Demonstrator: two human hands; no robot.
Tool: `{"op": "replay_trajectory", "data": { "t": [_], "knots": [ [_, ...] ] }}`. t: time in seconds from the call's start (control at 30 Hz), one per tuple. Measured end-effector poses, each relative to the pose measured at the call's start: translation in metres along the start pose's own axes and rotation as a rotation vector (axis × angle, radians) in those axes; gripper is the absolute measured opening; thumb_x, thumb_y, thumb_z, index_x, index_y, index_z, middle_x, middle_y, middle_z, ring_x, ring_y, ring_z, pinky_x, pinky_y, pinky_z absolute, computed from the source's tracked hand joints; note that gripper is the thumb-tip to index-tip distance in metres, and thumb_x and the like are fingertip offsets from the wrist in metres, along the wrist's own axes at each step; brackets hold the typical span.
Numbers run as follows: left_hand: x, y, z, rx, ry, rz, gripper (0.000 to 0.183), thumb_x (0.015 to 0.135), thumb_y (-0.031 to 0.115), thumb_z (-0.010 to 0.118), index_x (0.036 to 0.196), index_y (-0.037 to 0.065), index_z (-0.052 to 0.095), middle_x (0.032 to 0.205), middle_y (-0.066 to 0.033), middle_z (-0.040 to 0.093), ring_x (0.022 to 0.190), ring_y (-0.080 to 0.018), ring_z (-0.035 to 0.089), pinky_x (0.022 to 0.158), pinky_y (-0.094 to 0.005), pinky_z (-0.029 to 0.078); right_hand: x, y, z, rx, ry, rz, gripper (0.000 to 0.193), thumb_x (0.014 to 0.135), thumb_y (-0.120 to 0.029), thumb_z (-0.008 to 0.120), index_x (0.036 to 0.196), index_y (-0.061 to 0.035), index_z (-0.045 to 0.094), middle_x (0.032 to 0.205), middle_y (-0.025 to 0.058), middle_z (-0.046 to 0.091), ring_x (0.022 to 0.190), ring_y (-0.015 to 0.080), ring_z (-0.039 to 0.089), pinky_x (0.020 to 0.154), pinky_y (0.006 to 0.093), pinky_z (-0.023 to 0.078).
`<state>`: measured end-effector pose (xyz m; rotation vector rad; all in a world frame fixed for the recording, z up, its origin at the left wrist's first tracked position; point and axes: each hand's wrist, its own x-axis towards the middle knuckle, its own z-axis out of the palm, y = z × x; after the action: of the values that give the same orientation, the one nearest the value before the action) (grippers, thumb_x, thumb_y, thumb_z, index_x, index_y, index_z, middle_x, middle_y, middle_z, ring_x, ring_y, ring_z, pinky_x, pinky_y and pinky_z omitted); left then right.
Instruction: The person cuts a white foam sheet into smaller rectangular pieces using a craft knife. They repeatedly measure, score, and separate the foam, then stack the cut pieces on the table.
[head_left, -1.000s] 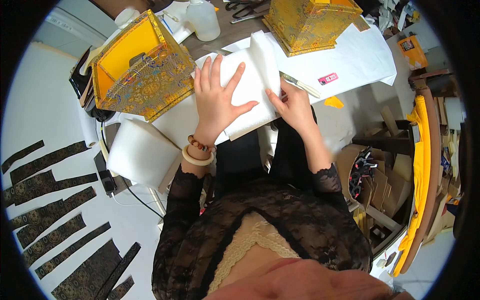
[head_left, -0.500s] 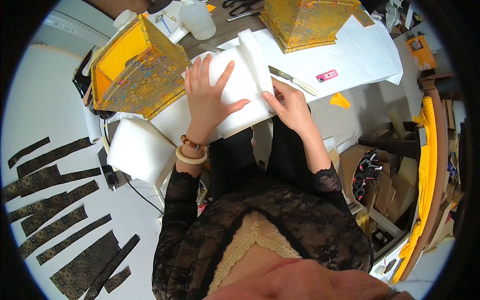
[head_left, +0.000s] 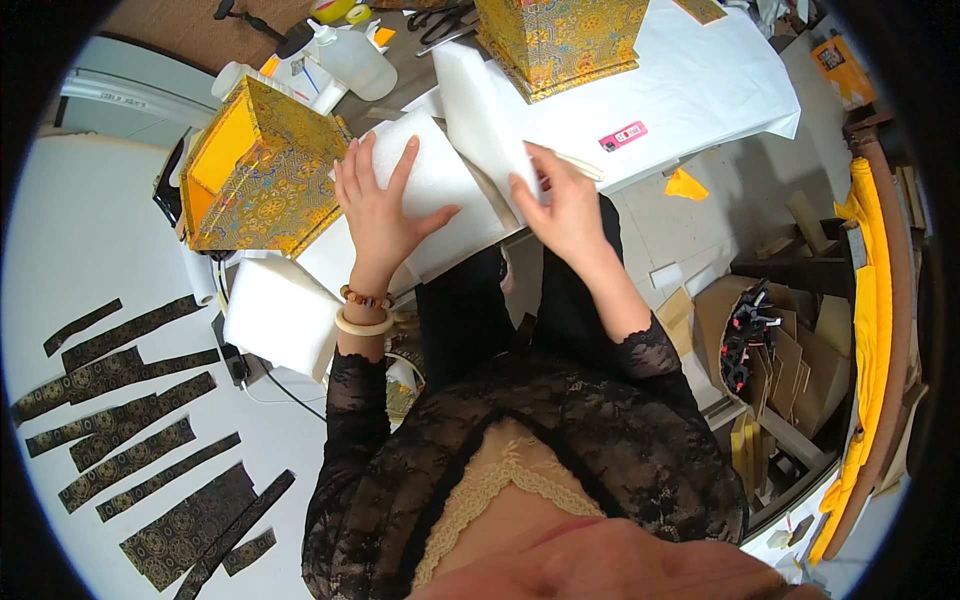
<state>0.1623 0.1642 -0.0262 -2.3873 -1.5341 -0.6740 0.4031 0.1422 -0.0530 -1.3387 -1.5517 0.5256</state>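
Observation:
My left hand (head_left: 385, 205) lies with fingers spread on a white foam piece (head_left: 435, 155) at the table's near edge. A thin greyish board seems to show under that foam. In my right hand (head_left: 568, 205), thumb and fingers pinch the edge of a second white foam strip (head_left: 475, 95), which stands tilted beside the first, with a gap between them. Just behind my right hand, the pale handle of a knife (head_left: 580, 167) shows; its blade is hidden. A yellow brocade-covered box (head_left: 270, 165) stands left of my left hand, its bright yellow inside showing.
Another brocade box (head_left: 565, 45) and a pink-and-white utility blade case or similar small item (head_left: 624, 136) rest on the white-covered table. A squeeze bottle (head_left: 357, 62) and scissors (head_left: 440, 22) are behind. White foam blocks (head_left: 275, 310) sit lower left, near dark patterned fabric strips (head_left: 200, 520).
My right hand has drawn the foam strip away from the other foam piece, opening a gap between them. My left hand stays spread on the foam. The whole view has shifted slightly.

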Motion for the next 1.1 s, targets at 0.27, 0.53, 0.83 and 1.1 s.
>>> {"op": "replay_trajectory", "data": {
  "t": [0.27, 0.53, 0.83, 1.1],
  "knots": [
    [-0.003, 0.000, 0.001, 0.011, 0.000, 0.006, 0.096, 0.061, 0.056, 0.089, 0.145, 0.024, 0.054, 0.151, -0.0211, 0.038, 0.141, -0.0427, 0.033, 0.116, -0.0624, 0.020, 0.027, -0.045, -0.045, -0.390, -0.024, -0.342, 0.031, 0.087, -0.023, 0.070, 0.107, -0.0008, 0.072, 0.076, 0.0105, 0.069, 0.075, 0.0278, 0.067, 0.066, 0.0389, 0.055],
    [0.000, 0.001, 0.004, -0.005, 0.006, 0.019, 0.095, 0.061, 0.057, 0.088, 0.144, 0.024, 0.054, 0.152, -0.0210, 0.037, 0.140, -0.0427, 0.032, 0.116, -0.0621, 0.019, 0.018, -0.053, -0.032, -0.354, -0.091, -0.321, 0.033, 0.087, -0.025, 0.073, 0.110, -0.0021, 0.072, 0.079, 0.0109, 0.067, 0.070, 0.0287, 0.067, 0.063, 0.0376, 0.055],
    [0.000, 0.000, 0.004, 0.017, 0.013, 0.032, 0.094, 0.062, 0.056, 0.087, 0.144, 0.024, 0.054, 0.150, -0.0211, 0.037, 0.140, -0.0427, 0.033, 0.116, -0.0623, 0.019, 0.022, -0.062, -0.017, -0.446, -0.190, -0.371, 0.038, 0.085, -0.028, 0.074, 0.110, -0.0002, 0.069, 0.078, 0.0097, 0.065, 0.069, 0.0282, 0.067, 0.062, 0.0366, 0.054],
    [-0.001, 0.001, 0.003, -0.004, 0.010, 0.016, 0.093, 0.062, 0.055, 0.088, 0.144, 0.025, 0.055, 0.150, -0.0200, 0.039, 0.140, -0.0428, 0.033, 0.116, -0.0624, 0.019, 0.028, -0.042, -0.040, 0.026, -0.322, -0.247, 0.076, 0.064, -0.027, 0.092, 0.133, -0.0089, 0.063, 0.102, 0.0094, 0.063, 0.089, 0.0246, 0.063, 0.078, 0.0355, 0.054]
  ]
}}
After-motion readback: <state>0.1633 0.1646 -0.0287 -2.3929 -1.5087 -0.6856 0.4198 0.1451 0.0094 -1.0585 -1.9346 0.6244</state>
